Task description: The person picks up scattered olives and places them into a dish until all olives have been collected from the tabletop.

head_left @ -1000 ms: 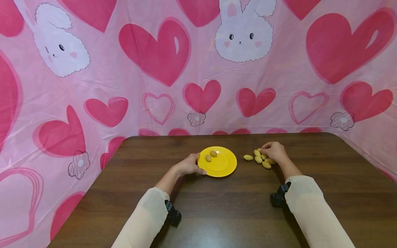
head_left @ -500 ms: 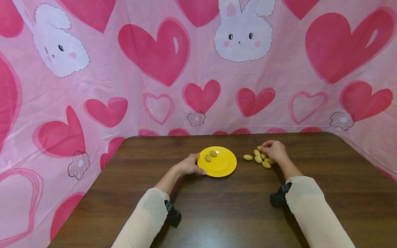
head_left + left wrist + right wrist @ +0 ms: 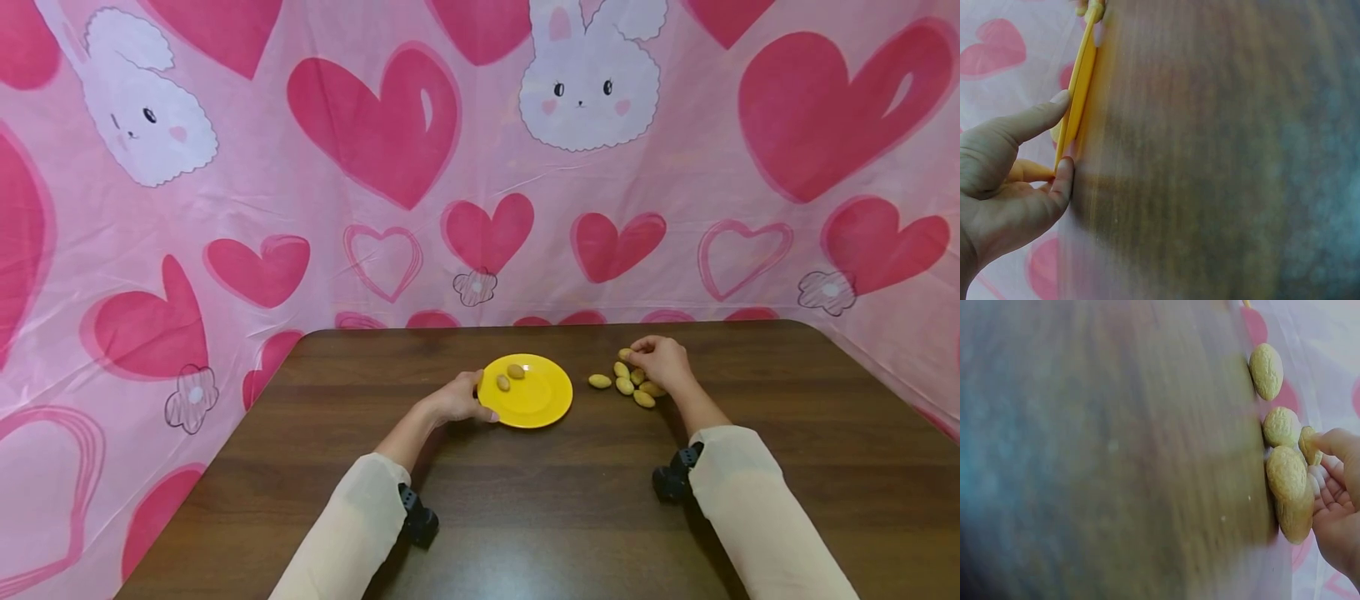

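Note:
My left hand (image 3: 456, 398) grips the left edge of a yellow plate (image 3: 543, 408). In the left wrist view the thumb lies at one side of the plate's rim (image 3: 1079, 87) and fingertips at the other. Two small yellow-brown potatoes (image 3: 516, 372) lie on the plate's left part. To the right, my right hand (image 3: 662, 362) pinches a small potato (image 3: 626, 354) between thumb and fingers, just beyond a loose cluster of several wrinkled, oval potatoes (image 3: 625, 386). Part of the cluster is hidden under that hand. In the right wrist view the pinched potato shows behind nearer potatoes (image 3: 1286, 474).
A single potato (image 3: 599, 382) lies between plate and cluster. Everything stands on a brown wooden table (image 3: 540, 508), whose far edge meets a pink curtain (image 3: 330, 217) with hearts and rabbits. Black wrist cameras (image 3: 420, 521) hang under both sleeves.
My right hand has shifted slightly up and away with the pinched potato, drawing it apart from the cluster. The left hand and the plate stay where they were.

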Available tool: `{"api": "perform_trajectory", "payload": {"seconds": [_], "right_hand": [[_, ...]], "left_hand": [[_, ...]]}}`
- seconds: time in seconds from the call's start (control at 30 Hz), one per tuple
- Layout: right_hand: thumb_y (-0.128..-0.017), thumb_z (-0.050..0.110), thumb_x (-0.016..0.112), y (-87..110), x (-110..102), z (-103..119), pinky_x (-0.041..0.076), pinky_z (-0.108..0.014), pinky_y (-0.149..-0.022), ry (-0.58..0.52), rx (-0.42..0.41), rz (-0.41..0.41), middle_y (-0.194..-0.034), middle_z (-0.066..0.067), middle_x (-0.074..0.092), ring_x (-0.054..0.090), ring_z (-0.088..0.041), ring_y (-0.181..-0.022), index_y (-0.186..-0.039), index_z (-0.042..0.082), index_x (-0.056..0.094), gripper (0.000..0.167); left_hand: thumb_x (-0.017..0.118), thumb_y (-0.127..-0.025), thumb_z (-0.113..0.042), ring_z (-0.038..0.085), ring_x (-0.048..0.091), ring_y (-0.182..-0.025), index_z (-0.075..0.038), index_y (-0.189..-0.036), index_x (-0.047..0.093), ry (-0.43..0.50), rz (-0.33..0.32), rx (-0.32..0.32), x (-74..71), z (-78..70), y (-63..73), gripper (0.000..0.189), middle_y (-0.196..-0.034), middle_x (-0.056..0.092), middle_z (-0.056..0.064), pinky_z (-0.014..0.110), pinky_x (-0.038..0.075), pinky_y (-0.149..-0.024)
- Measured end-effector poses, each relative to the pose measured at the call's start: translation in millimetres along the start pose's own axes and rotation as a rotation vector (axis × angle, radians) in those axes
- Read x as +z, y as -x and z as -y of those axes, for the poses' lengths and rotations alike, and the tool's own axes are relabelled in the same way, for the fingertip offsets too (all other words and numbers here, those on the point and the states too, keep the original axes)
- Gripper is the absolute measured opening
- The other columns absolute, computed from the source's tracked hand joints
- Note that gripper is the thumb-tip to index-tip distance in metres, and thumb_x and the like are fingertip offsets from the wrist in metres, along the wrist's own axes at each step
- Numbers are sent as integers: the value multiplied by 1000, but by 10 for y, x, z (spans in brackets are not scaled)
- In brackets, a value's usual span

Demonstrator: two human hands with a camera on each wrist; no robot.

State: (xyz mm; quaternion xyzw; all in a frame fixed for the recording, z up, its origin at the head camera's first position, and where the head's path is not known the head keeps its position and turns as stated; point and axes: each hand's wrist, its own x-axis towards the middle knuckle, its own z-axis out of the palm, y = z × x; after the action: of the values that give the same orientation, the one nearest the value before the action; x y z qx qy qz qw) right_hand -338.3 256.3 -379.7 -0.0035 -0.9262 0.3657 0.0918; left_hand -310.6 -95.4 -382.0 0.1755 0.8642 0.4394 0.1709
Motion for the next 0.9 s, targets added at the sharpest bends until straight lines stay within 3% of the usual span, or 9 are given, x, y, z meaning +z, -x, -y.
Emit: {"api": "perform_trajectory", "payload": {"seconds": [0.23,0.5,0.9], "right_hand": [[-84,34,67,10,12,105,45,-32,-65,-55,-55,24,-87,-14,63,54,-24,-77,-93,0,64,35],[-86,21,65,-15,101,198,46,-34,-71,-26,-72,56,-94,-17,65,57,-27,-85,-99,-3,64,27],[-87,23,65,-23,178,401,48,-28,-64,-63,-93,111,-92,-15,62,55,-23,-74,-102,-2,62,29]], "left_hand": [[76,-74,-7,24,47,-96,-3,-128,47,3,3,-3,2,10,-12,61,-103,53,8,40,34,-101],[76,-75,-6,24,46,-96,-3,-126,47,-10,2,0,2,9,-12,59,-103,52,8,39,35,-101],[76,-75,-6,25,46,-97,-3,-127,47,-7,-1,-3,5,-7,7,60,-105,50,9,40,34,-101]]}}
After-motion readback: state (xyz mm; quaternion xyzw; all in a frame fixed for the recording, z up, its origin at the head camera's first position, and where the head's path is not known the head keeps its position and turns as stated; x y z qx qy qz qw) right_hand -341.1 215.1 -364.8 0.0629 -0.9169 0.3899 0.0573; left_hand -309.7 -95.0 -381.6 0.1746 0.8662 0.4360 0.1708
